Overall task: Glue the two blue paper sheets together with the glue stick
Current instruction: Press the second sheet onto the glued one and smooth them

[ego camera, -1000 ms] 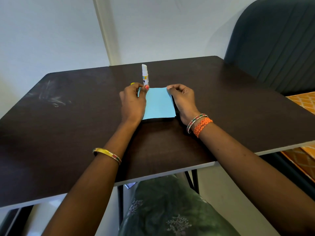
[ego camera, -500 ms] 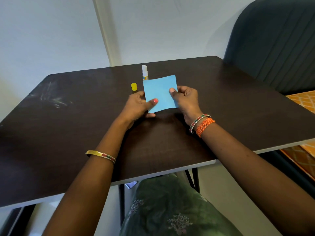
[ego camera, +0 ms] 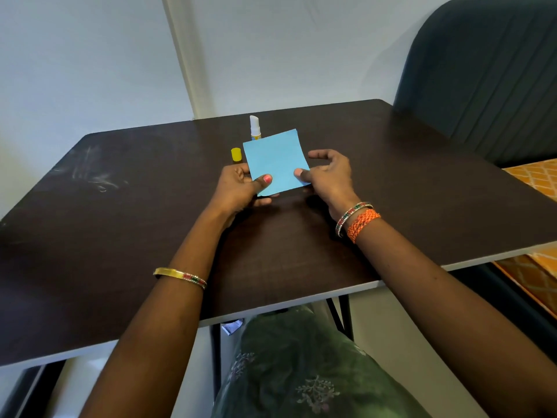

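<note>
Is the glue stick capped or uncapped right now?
Uncapped. The glue stick stands upright on the table with its white tip bare, and its yellow cap sits apart, to its left.

The paper [ego camera: 275,161] is held up above the middle of the tabletop [ego camera: 120,224], tilted, between the left hand [ego camera: 241,188] at its lower left corner and the right hand [ego camera: 328,176] at its lower right edge. Behind the paper stands the glue stick [ego camera: 255,128], upright. Its cap [ego camera: 236,154] sits on the tabletop just left of the paper. A chair [ego camera: 482,70] stands behind the tabletop's far right corner.
</note>
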